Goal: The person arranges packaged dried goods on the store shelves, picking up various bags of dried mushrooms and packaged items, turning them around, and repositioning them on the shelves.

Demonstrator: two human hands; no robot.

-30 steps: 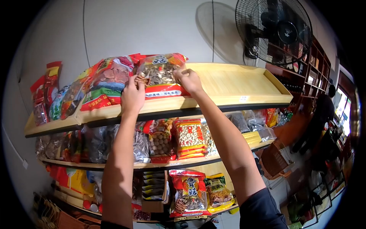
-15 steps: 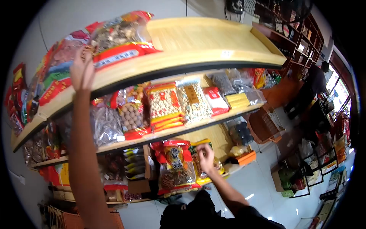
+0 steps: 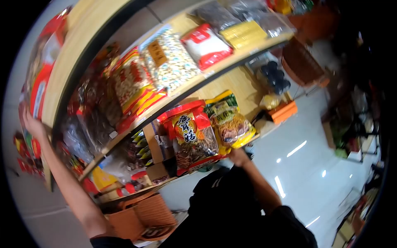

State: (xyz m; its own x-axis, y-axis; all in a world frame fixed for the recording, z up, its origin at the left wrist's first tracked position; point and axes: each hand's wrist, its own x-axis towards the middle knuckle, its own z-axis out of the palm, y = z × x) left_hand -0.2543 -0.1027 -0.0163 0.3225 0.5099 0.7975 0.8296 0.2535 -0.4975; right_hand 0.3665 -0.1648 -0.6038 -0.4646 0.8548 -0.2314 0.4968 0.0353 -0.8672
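My left hand (image 3: 34, 126) is up at the left, at the edge of the top shelf (image 3: 78, 45), beside a red-trimmed bag (image 3: 41, 82); its fingers are partly hidden and blurred. Low in the middle, my right hand (image 3: 239, 157) is at the bottom edge of a yellow and green bag (image 3: 227, 122) on the lower shelf. Its fingertips are hard to make out there. Left of that bag stands a red bag with a clear window and dark dried pieces (image 3: 192, 134).
On the middle shelf lie a speckled white bag (image 3: 169, 60), a red and white bag (image 3: 206, 45) and yellow packs (image 3: 243, 34). An orange box (image 3: 285, 112) sits at the lower shelf's right end. Brown baskets (image 3: 144, 217) stand below.
The view has swung down and right and tilted. My right hand has left the top shelf bag and come down to the yellow and green bag. My left hand remains by the top shelf.
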